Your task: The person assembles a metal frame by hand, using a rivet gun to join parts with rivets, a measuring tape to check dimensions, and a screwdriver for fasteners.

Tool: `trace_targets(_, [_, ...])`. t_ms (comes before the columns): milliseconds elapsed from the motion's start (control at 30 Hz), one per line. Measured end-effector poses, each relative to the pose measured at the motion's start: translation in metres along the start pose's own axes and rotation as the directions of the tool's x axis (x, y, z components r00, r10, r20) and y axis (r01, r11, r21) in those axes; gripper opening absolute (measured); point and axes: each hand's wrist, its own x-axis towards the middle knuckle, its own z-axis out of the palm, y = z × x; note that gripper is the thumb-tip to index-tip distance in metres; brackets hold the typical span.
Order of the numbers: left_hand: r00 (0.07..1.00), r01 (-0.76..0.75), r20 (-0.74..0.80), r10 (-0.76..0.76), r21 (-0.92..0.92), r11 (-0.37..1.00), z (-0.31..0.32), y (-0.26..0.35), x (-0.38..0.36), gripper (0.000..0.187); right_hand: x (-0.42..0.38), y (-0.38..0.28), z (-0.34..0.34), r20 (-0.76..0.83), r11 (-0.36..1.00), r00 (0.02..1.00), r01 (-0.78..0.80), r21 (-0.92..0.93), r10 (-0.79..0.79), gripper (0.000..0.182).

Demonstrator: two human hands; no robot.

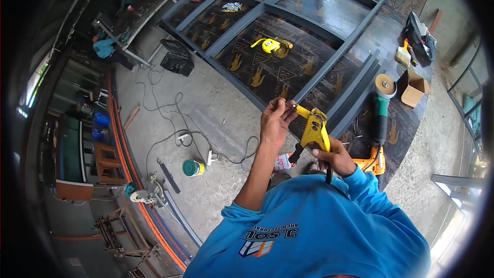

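Note:
My right hand is wrapped around the handles of a yellow hand riveter, held up in front of my body with its nose toward the left. At that nose, the thumb and fingers of my left hand pinch a thin, small metal piece that looks like a rivet. Its far end is hidden by the fingers. Beyond my hands lies a dark grey metal frame on a dark printed board. A yellow tape measure rests on the board inside the frame.
Right of the frame are an angle grinder, an orange power tool, a cardboard box, a brush and a black tool bag. On the floor left are a green-lidded tub and loose cables. Another person is far left.

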Motion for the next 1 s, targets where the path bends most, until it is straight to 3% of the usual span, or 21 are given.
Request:
trace_targets(100, [0.995,0.007,0.103,-0.007,-0.002,1.000,-0.008,0.008,-0.007,0.011,0.005,0.010,0.001,0.133,0.999,0.991,-0.014,0.051,0.007,0.039])
trace_targets(200, [0.993,-0.041,0.111,0.036,0.035,0.999,-0.018,0.015,-0.014,0.010,0.003,0.013,0.015,0.135,0.977,0.988,-0.103,0.187,0.079,0.049])
trace_targets(300, [0.986,-0.045,0.163,0.043,0.008,0.999,-0.023,0.030,-0.022,0.007,0.008,0.016,0.028,0.212,0.991,0.975,-0.086,0.106,0.062,0.053])
trace_targets(333, [0.971,0.031,0.240,-0.016,-0.059,0.998,-0.027,0.037,-0.022,0.006,0.011,0.017,0.036,0.218,0.991,0.973,-0.097,0.097,0.074,0.053])
trace_targets(400, [0.922,0.144,0.376,-0.091,-0.114,0.983,-0.038,0.046,-0.020,0.006,0.013,0.006,0.064,-0.087,0.989,0.995,0.027,-0.144,-0.040,0.054])
trace_targets(433, [0.926,0.156,0.366,-0.094,-0.144,0.977,-0.042,0.046,-0.019,0.006,0.020,0.019,0.069,-0.247,0.977,0.957,0.109,-0.181,-0.152,0.056])
trace_targets(500, [0.953,0.187,0.270,-0.138,-0.163,0.969,-0.039,0.049,-0.020,0.009,0.035,0.025,0.074,-0.264,0.897,0.863,0.375,-0.234,-0.430,0.060])
trace_targets(567, [0.940,0.219,0.309,-0.143,-0.225,0.949,-0.033,0.052,-0.017,0.010,0.034,0.001,0.076,-0.177,0.654,0.816,0.290,-0.699,-0.550,0.062])
trace_targets(633, [0.919,0.238,0.371,-0.132,-0.256,0.937,-0.024,0.055,-0.010,0.011,0.037,-0.009,0.053,-0.011,0.564,0.914,0.241,-0.790,-0.405,0.061])
trace_targets(700, [0.942,0.173,0.328,-0.067,-0.306,0.936,-0.025,0.049,0.002,0.012,0.042,-0.043,0.048,-0.016,0.909,1.000,0.011,-0.416,-0.019,0.059])
trace_targets(733, [0.956,0.133,0.287,-0.060,-0.245,0.960,-0.033,0.044,0.011,0.015,0.051,-0.044,0.036,0.044,0.930,0.998,-0.021,-0.368,0.040,0.060])
trace_targets(767, [0.987,0.031,0.158,-0.011,-0.127,0.991,-0.041,0.037,0.018,0.021,0.068,-0.047,0.029,0.160,0.949,0.987,0.054,-0.312,-0.004,0.062])
trace_targets(800, [0.997,-0.076,-0.027,0.079,0.107,0.991,-0.055,0.025,0.025,0.030,0.084,-0.053,0.023,0.222,0.960,0.974,0.014,-0.279,0.051,0.063])
trace_targets(833, [0.956,-0.141,-0.180,0.232,0.411,0.901,-0.077,0.003,0.035,0.040,0.101,-0.062,0.016,0.288,0.969,0.952,-0.027,-0.245,0.100,0.064])
trace_targets(900, [0.843,0.056,-0.432,0.320,0.662,0.747,-0.140,-0.064,0.053,0.068,0.143,-0.074,-0.003,0.144,0.920,0.926,-0.308,-0.240,0.348,0.068])
trace_targets(933, [0.876,0.076,-0.416,0.243,0.618,0.783,-0.156,-0.081,0.056,0.068,0.174,-0.078,-0.011,0.185,0.870,0.872,-0.387,-0.307,0.453,0.075])
trace_targets(1000, [0.889,0.137,-0.434,0.147,0.558,0.818,-0.168,-0.088,0.058,0.069,0.240,-0.078,-0.033,0.186,0.670,0.672,-0.591,-0.450,0.717,0.073])
